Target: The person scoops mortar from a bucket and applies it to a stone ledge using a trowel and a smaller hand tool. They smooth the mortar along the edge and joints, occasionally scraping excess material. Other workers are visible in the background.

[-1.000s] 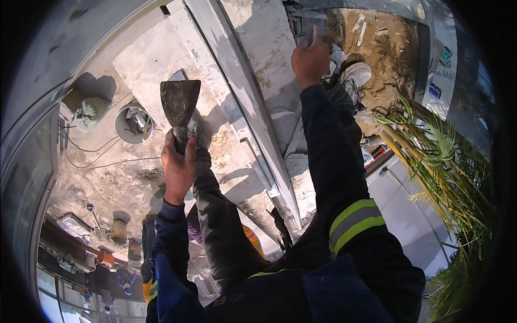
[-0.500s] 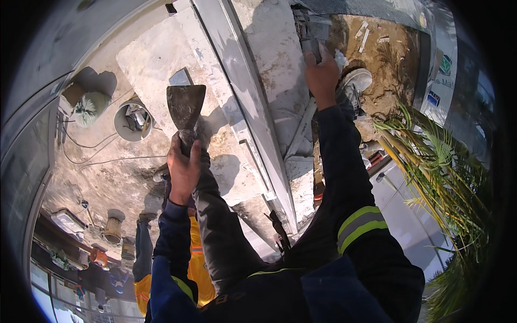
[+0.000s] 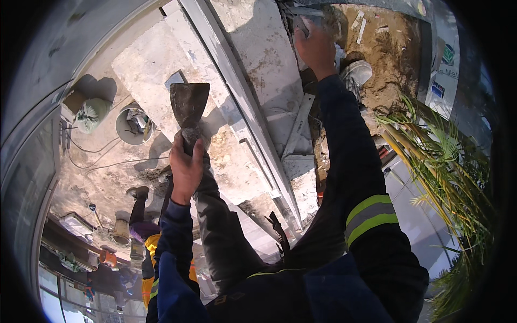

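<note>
My left hand [image 3: 186, 167] is closed round the handle of a wide scraper [image 3: 189, 101], its flared, grey-smeared blade pointing away from me. Farther off, on the right, my right hand [image 3: 316, 49] is closed on a grey tool [image 3: 301, 26]. Blur and the fingers hide most of that tool, so its kind cannot be made out. It is held over the far end of a pale, dusty slab, beside bare soil. Between my hands runs a long whitish channel-shaped beam [image 3: 237, 91]. Just beyond the scraper lies a small grey-blue flat piece [image 3: 174, 79].
A bucket of debris [image 3: 134, 124], a tied sack [image 3: 92, 114] and a loose cable [image 3: 102, 162] lie at left. A person in orange workwear [image 3: 151, 253] is at lower left. Brown soil [image 3: 393, 64] and a leafy plant [image 3: 441, 161] are on the right.
My right hand has moved farther away and slightly left with the grey tool. The scraper in my left hand has shifted slightly right. The person in orange has changed position.
</note>
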`<state>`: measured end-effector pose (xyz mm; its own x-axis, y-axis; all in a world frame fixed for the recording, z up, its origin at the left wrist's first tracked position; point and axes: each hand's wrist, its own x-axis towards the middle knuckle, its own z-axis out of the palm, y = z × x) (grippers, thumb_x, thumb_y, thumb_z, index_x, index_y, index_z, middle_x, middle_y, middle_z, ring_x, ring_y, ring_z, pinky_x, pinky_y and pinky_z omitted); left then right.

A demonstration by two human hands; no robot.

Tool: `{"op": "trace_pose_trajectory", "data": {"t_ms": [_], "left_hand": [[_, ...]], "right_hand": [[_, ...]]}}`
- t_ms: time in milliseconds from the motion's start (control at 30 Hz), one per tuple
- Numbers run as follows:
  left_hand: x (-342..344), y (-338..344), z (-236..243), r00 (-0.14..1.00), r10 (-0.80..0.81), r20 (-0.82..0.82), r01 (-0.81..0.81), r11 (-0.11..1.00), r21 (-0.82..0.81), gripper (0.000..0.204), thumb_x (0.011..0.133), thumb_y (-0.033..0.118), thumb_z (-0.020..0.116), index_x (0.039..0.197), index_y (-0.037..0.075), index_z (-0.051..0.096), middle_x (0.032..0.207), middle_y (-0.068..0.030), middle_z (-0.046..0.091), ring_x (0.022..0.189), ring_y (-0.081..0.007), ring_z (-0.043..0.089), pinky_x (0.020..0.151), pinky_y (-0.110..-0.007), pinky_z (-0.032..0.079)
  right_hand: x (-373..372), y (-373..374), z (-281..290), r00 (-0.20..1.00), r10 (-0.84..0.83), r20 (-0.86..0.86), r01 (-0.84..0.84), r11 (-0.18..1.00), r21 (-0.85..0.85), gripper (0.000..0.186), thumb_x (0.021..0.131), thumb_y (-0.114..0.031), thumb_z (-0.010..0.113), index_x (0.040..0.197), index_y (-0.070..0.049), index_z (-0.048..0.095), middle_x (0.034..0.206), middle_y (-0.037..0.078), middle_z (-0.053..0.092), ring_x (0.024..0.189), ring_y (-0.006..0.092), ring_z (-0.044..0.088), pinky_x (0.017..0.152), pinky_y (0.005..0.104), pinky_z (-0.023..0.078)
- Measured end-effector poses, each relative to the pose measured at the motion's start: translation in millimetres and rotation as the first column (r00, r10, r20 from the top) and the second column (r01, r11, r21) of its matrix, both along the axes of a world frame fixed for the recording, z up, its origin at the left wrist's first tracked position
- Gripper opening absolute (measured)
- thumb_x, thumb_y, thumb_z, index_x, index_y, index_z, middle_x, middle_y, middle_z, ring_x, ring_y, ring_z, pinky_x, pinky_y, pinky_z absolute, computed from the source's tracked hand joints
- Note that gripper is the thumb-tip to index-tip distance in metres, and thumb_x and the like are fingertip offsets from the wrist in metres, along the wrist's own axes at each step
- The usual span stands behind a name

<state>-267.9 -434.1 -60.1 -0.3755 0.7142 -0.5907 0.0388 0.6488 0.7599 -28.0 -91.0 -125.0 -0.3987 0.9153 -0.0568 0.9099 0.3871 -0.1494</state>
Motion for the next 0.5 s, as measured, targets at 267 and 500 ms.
{"op": "trace_pose_trajectory", "data": {"t_ms": [267,500], "left_hand": [[9.5,8.3,-4.1,1.0,0.018,0.025,-0.018,1.0,0.008,0.028,0.094,0.012,0.066,0.114,-0.007,0.059,0.09,-0.021,0.068,0.081,-0.0264,0.065,0.075,-0.038,0.051],[16.8,13.5,4.5,0.997,0.071,0.033,-0.074,0.992,0.106,0.027,0.095,0.012,0.066,0.111,-0.009,0.059,0.09,-0.0215,0.067,0.08,-0.0261,0.064,0.075,-0.038,0.051]], "right_hand": [[9.1,50.3,54.6,0.888,0.412,0.206,-0.422,0.906,0.007,0.038,0.096,-0.041,0.064,0.119,-0.011,0.071,0.105,0.02,0.07,0.105,0.0408,0.065,0.088,0.0508,0.053],[-66.5,65.7,90.7,0.78,0.415,0.469,-0.381,0.909,-0.17,0.018,0.088,-0.02,0.062,0.093,-0.005,0.071,0.093,0.019,0.071,0.092,0.0396,0.07,0.079,0.0509,0.055]]}}
